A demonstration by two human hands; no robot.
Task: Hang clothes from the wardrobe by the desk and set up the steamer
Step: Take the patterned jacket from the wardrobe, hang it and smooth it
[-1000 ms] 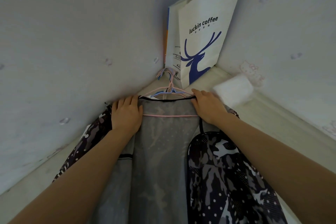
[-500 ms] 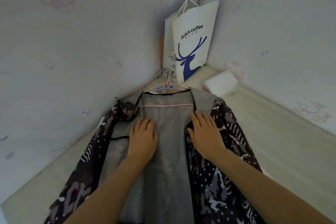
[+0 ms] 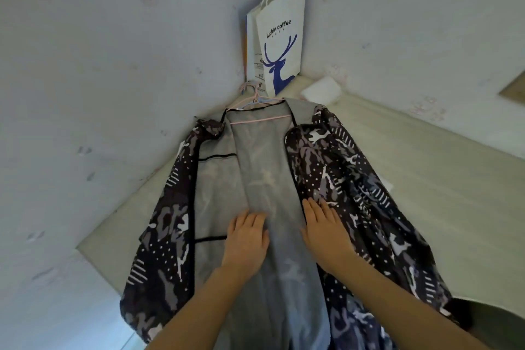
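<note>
A dark camouflage-print jacket [image 3: 338, 167] with a grey lining [image 3: 264, 167] lies spread open on a pale surface [image 3: 431, 179], on a pink hanger [image 3: 260, 119] whose hook points into the wall corner. My left hand [image 3: 245, 239] lies flat on the grey lining, fingers apart. My right hand [image 3: 324, 227] rests flat at the lining's right edge, beside the patterned front panel. Neither hand grips anything. No steamer is in view.
A white paper bag with a blue deer print [image 3: 279, 42] stands in the corner against the walls. A white folded wad [image 3: 322, 89] lies to its right. Walls close in on the left and back. The surface's left edge [image 3: 85, 247] drops off.
Both hands slid from the jacket's collar down along the lining toward me. The view pulled back, showing more of the jacket.
</note>
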